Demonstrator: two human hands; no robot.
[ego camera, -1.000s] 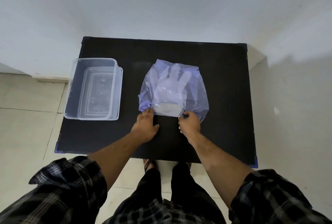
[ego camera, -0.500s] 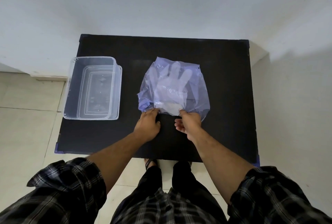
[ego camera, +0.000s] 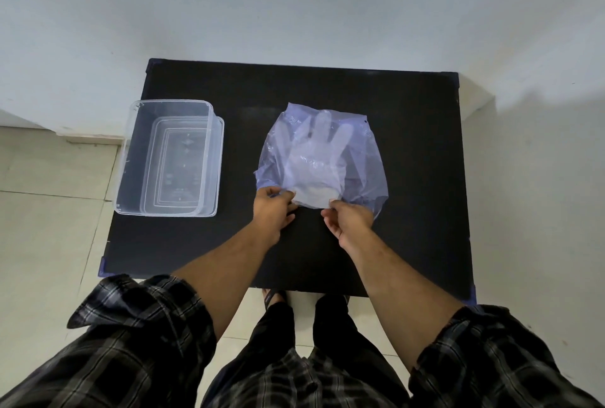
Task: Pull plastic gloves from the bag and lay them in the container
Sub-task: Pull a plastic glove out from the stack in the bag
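bare table [ego camera: 327, 89] between container [ego camera: 170, 158], bag [ego camera: 360, 152]

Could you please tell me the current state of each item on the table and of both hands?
Container: upright, open, nothing in it.
Bag: lying flat, mouth toward the person, gloves inside.
Gloves: flat stack, fingers pointing away, cuff end at the bag's mouth.
Left hand: grip pinching the bag's near edge.
Right hand: fingers at the glove cuffs; whether it has closed on them is unclear.
Table: black, carrying container and bag.
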